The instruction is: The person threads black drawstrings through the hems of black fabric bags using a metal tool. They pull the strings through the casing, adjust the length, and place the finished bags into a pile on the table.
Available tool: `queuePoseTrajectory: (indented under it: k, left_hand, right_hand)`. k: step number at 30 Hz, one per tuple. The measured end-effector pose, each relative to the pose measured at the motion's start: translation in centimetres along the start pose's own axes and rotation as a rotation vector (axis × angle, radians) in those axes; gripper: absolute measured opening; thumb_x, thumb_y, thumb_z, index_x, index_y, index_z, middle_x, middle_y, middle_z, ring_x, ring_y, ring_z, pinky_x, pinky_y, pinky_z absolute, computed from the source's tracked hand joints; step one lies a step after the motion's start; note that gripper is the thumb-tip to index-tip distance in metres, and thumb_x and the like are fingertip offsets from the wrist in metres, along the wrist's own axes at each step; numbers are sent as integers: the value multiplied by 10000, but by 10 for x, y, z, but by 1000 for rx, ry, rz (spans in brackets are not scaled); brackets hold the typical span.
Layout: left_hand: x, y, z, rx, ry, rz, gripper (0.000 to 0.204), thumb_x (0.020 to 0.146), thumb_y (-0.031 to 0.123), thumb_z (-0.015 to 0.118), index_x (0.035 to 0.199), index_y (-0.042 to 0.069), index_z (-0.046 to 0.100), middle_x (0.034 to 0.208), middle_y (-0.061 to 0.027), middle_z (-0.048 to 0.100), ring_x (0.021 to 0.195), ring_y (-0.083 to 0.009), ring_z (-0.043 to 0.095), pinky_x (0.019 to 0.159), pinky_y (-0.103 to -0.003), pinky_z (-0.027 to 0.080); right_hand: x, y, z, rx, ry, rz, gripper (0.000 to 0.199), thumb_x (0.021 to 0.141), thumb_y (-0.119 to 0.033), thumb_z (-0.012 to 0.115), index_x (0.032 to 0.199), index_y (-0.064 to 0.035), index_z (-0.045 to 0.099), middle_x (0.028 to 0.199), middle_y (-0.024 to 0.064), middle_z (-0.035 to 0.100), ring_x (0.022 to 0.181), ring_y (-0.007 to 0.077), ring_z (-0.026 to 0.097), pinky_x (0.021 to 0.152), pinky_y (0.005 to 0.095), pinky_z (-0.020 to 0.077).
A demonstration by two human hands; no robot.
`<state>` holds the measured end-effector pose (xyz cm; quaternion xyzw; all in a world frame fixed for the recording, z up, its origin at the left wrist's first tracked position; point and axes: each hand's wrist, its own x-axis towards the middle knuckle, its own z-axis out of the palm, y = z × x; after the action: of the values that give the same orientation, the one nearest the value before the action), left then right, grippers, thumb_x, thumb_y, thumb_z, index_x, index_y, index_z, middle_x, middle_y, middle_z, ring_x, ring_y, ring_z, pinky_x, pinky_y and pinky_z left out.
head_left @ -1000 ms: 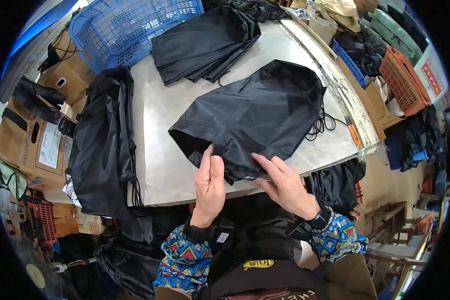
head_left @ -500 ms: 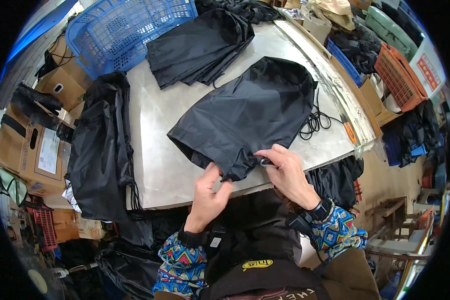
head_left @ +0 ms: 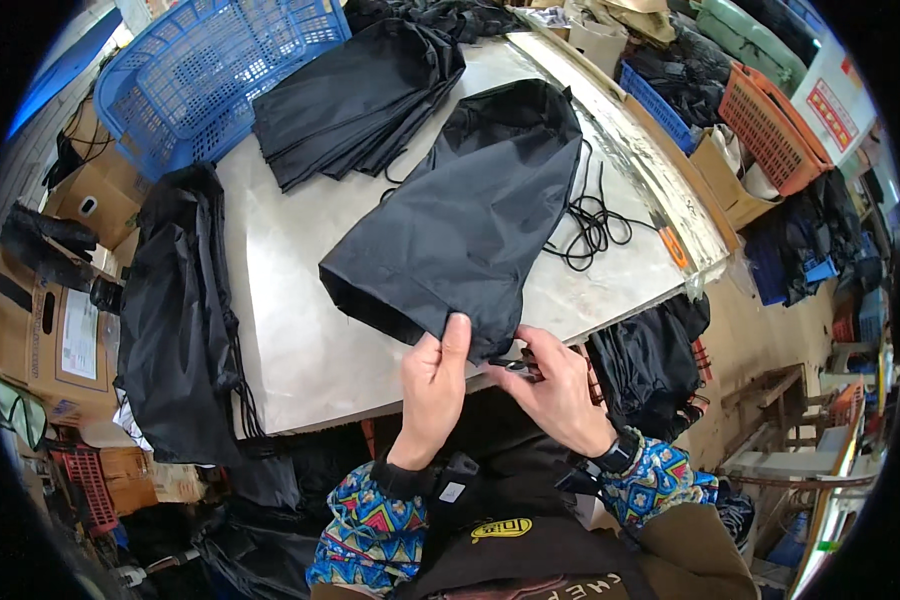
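A black fabric bag (head_left: pixel 460 220) lies across the pale tabletop, its open mouth toward the near left. My left hand (head_left: pixel 433 390) pinches the bag's near edge, thumb on top and fingers underneath. Close beside it, at the near corner, my right hand (head_left: pixel 560 395) is closed around a small dark tool with a metal glint (head_left: pixel 518 366); it resembles thread snips, but the fingers cover most of it. Its tip is by the bag's corner, and whether it touches the cloth I cannot tell. Black cords (head_left: pixel 595 230) lie in loops right of the bag.
A stack of flat black bags (head_left: pixel 355 105) lies at the far side, beside a blue plastic basket (head_left: pixel 225 75). More black bags (head_left: pixel 175 320) hang over the left edge. An orange-handled cutter (head_left: pixel 675 247) rests near the right edge. Below that edge are dark bags (head_left: pixel 650 365).
My left thumb has come up onto the bag's top face. The right hand has moved down and left to the corner, which lies less bunched. The whole view has shifted slightly.
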<state>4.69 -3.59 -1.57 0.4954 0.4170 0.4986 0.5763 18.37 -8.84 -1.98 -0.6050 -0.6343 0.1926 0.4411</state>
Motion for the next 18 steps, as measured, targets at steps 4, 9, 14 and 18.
queuePoseTrajectory:
  k: [4,9,14,18]
  left_hand:
    - [2,5,-3,555,-66,691,133,850,88,664,926,-19,640,709,-50,555,599,-216,544,570,-297,439]
    - [-9,16,-16,466,-207,337,93,886,72,612,873,-17,631,819,-142,627,670,-260,619,585,-323,488]
    - [-3,15,-16,-388,-235,-264,223,951,143,539,827,-28,609,960,-193,668,901,-281,678,731,-325,573]
    - [1,13,-13,-512,-114,-270,186,916,153,602,823,-6,626,916,-172,678,870,-265,685,732,-313,565]
  right_hand:
    - [7,4,-4,68,-11,-18,278,715,78,618,984,20,577,882,164,636,725,286,642,608,313,505]
    - [11,0,-7,183,-22,22,226,729,90,614,943,23,582,811,131,629,622,157,579,594,278,492]
    - [7,9,2,720,-24,207,135,853,21,591,988,27,600,771,48,613,589,85,490,561,232,452]
    - [-11,17,-10,963,-153,347,197,927,-39,550,1106,16,613,760,4,617,568,76,465,540,209,429]
